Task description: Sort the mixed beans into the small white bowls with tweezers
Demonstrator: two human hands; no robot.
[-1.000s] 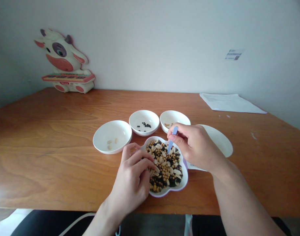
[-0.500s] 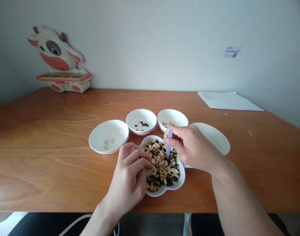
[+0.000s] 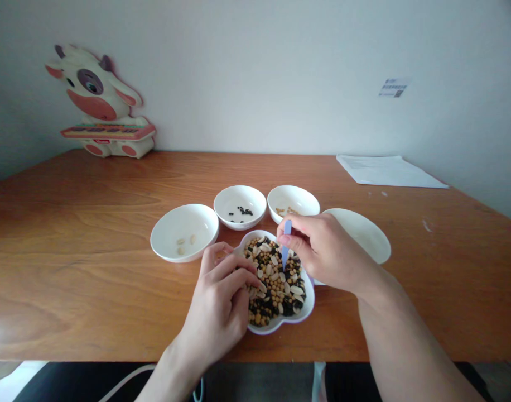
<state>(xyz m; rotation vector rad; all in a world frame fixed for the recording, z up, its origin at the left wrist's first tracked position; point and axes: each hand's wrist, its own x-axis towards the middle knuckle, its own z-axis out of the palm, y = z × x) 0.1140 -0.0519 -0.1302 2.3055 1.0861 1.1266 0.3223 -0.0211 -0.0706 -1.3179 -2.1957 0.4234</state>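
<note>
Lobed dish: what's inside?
Pale nuts, yellowish seeds, black pieces and a blue stick's lower end. The left hand partly covers the lobed dish, the right hand some rim; what's beneath is hidden.

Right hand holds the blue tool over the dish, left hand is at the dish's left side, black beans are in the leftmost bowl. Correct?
Not the bowl: in the head view the black beans are in the middle bowl; the leftmost bowl has pale pieces. Right hand holds the blue tool over the dish, left hand at its left side.
</note>
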